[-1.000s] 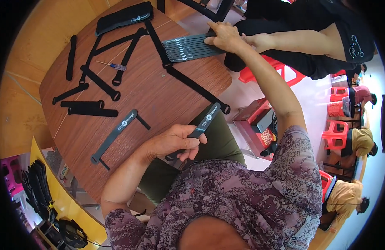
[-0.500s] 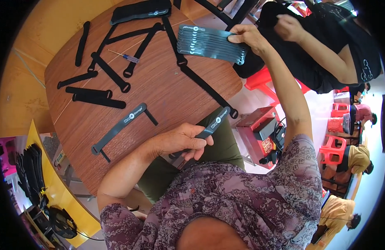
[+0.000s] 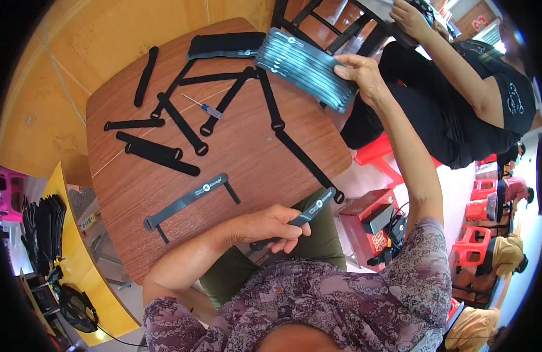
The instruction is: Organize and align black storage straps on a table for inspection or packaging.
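Diagonally, one gray strap (image 3: 317, 205) crosses the worker's left hand (image 3: 274, 229), gripped between thumb and bent fingers above the lap, its printed end pointing toward two o'clock. At one o'clock from that hand, the right hand (image 3: 359, 73) clasps a fanned stack of gray straps (image 3: 306, 71) by its three o'clock end, thumb on top and the other fingers partly hidden, the stack raised at the table's far edge. Ten o'clock from the left hand, a second gray strap (image 3: 186, 200) lies on the wooden table (image 3: 247, 158) with a short black strip at each end. Loose black straps (image 3: 162, 160) are scattered beyond it toward ten and eleven o'clock, a screwdriver (image 3: 212, 111) among them at eleven. Near twelve o'clock rests a black bundle (image 3: 221, 46). Two more black straps (image 3: 306, 162) run end to end down the table's right side, the lower one reaching past the edge. At three o'clock stands a red box (image 3: 359, 211); at two, a person in black (image 3: 438, 120) sits.
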Tool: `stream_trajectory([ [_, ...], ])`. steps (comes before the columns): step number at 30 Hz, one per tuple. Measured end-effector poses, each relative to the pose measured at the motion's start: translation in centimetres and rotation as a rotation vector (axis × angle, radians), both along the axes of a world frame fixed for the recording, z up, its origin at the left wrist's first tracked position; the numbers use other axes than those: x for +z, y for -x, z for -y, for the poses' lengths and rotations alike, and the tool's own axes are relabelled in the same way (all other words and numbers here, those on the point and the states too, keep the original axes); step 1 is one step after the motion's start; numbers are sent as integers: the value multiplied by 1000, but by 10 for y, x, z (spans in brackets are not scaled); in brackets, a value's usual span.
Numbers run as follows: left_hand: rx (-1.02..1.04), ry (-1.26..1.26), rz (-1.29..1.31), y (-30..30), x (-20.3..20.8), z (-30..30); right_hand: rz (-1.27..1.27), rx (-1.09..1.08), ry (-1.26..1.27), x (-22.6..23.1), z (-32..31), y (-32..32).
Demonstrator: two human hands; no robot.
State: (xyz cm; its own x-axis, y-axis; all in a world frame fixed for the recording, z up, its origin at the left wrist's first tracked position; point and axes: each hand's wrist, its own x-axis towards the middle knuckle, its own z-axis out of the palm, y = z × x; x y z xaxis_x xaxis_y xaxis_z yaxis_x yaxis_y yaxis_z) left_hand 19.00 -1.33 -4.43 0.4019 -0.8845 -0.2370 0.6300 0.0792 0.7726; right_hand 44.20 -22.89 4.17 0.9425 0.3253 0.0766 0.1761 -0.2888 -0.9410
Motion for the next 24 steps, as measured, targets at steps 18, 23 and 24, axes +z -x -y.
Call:
stream_trajectory([
  [18,-55,77,-71,-4,-7,1,155,197,91,-15,-171,-148],
  [23,-49,79,-36,-3,-13,4,193,244,129,-26,-185,-164],
  [24,-53,94,-48,-4,-12,4,193,245,129,-28,-185,-167],
])
